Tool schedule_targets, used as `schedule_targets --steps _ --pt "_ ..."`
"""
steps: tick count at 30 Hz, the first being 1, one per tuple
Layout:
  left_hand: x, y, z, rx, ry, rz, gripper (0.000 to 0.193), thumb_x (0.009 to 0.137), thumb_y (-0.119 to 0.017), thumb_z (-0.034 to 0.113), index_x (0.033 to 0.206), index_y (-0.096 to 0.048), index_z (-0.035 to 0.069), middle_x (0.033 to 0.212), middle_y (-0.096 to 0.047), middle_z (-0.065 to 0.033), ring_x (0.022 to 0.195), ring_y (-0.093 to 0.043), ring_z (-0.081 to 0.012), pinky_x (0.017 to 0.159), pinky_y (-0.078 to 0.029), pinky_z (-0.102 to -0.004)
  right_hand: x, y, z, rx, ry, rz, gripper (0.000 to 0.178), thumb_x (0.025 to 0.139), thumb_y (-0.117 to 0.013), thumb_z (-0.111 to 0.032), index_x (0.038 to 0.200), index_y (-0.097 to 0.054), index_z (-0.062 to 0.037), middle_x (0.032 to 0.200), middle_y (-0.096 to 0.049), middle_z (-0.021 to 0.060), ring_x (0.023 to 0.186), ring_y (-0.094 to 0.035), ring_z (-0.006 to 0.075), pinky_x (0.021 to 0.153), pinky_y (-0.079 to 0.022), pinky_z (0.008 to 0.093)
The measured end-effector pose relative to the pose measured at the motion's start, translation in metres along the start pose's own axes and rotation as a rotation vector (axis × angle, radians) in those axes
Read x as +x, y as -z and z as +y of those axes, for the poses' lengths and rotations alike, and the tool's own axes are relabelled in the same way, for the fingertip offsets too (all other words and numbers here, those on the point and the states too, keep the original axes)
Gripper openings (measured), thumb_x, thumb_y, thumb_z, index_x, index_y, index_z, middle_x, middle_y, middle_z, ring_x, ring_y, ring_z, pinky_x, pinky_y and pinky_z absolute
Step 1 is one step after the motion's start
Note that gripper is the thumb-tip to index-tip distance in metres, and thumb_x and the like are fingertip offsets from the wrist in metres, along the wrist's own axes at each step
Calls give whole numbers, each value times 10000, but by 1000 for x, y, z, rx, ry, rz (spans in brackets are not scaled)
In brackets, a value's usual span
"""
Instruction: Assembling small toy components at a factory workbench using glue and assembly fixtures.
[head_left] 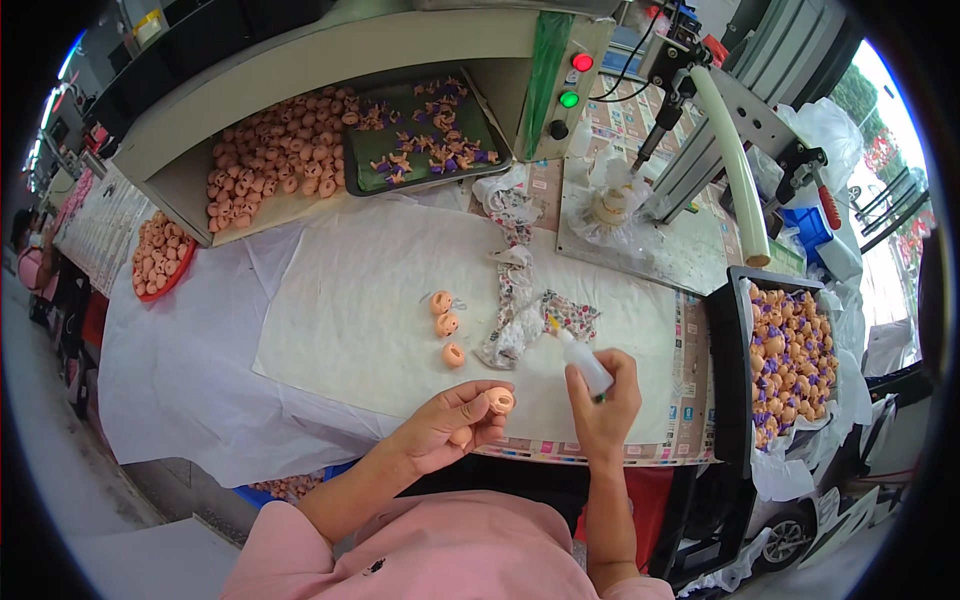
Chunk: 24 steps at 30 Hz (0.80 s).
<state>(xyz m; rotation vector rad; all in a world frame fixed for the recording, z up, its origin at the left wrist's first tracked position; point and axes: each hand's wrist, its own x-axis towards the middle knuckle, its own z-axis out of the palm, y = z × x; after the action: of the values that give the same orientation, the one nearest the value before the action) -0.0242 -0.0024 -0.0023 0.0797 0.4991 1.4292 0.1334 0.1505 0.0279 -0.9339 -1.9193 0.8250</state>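
Note:
My left hand (440, 425) is closed around small peach-coloured hollow doll heads. One doll head (501, 401) sits at the fingertips with its dark opening facing up, and a second peach piece (460, 437) shows lower in the palm. To the right, my right hand (610, 405) grips a white translucent squeeze bottle (587, 368) with a yellow nozzle, tilted away toward the upper left. Three more doll heads (447, 324) lie in a short column on the white sheet (360, 300) beyond my left hand. A crumpled floral cloth (515, 290) lies beside the bottle's tip.
Behind, a pile of doll heads (270, 150) fills a shelf beside a dark tray (375, 180) of small doll bodies. A red bowl (185, 275) of heads stands left. At right are a press machine (690, 130) and a black crate (735, 370) of assembled dolls.

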Motion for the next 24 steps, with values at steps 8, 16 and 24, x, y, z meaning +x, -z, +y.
schedule_targets --steps 8,16,24 --pt "-32 0 20 -57 -55 33 401 924 -616 267 1252 -524 55 1080 -598 -58 894 -610 -113 778 -554 -236 25 -30 -18 -340 311 70 291 749 -707 18 1012 -583 -9 944 -622 113 872 -580 262 777 -464 346" --pt "-54 15 40 -82 -148 29 386 939 -593 266 1252 -518 53 1074 -594 -70 891 -607 -126 772 -565 -229 31 -72 -69 -115 336 -353 223 786 -659 5 1006 -628 -21 1039 -629 142 989 -559 334 859 -446 394" --pt "-75 28 88 0 -307 55 425 924 -610 312 1233 -515 37 1082 -580 -53 874 -591 -110 782 -568 -230 153 -171 -91 -214 551 -289 363 824 -662 -120 1168 -586 -31 1223 -573 157 1100 -526 375 955 -423 441"
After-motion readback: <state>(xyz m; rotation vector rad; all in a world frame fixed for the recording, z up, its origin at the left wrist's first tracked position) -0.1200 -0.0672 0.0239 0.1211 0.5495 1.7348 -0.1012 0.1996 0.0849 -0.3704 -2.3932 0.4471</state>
